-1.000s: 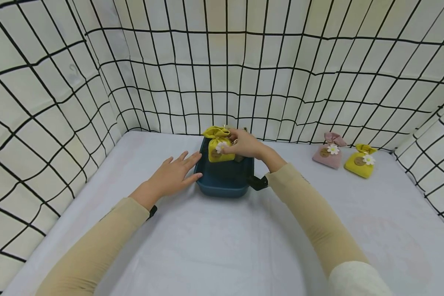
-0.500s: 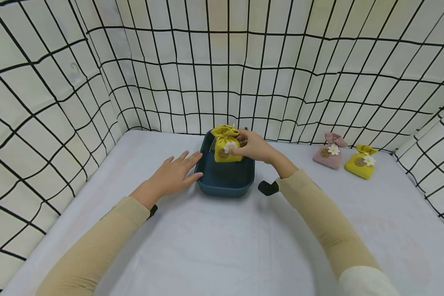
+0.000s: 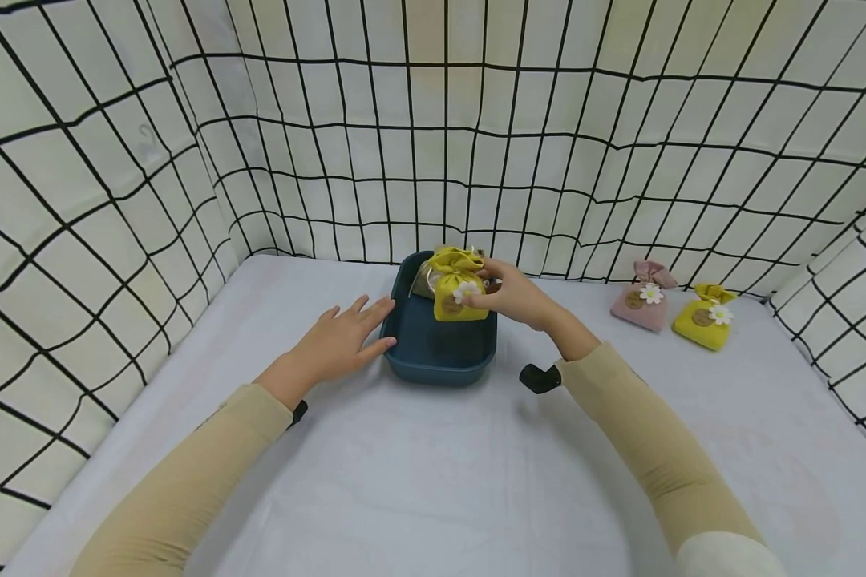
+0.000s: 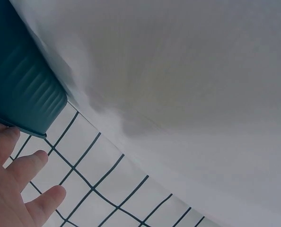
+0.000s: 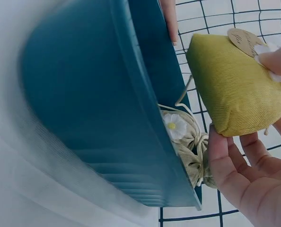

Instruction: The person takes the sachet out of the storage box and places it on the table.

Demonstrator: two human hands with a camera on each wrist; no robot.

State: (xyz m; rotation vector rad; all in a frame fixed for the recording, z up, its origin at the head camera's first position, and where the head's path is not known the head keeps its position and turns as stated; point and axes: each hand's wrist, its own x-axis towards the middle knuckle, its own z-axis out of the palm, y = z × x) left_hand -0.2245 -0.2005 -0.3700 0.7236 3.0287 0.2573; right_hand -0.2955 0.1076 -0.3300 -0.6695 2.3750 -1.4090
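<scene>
Holding yellow sachet (image 3: 459, 295) in right hand (image 3: 508, 294), fingers (image 5: 230, 163) pinched round it, just above far right of teal bin (image 3: 439, 353), clear of rim so likely free to move either way. Left hand (image 3: 335, 344) flat on table (image 3: 433, 481), fingers straight, tips touching bin's left wall, probably bracing it against sliding. Beige sachet (image 5: 180, 130) with daisy lying inside bin at far end. Pink sachet (image 3: 642, 295) and second yellow sachet (image 3: 702, 316) side by side on table, well apart to right. Grid cloth (image 3: 433, 120) backing on all sides
</scene>
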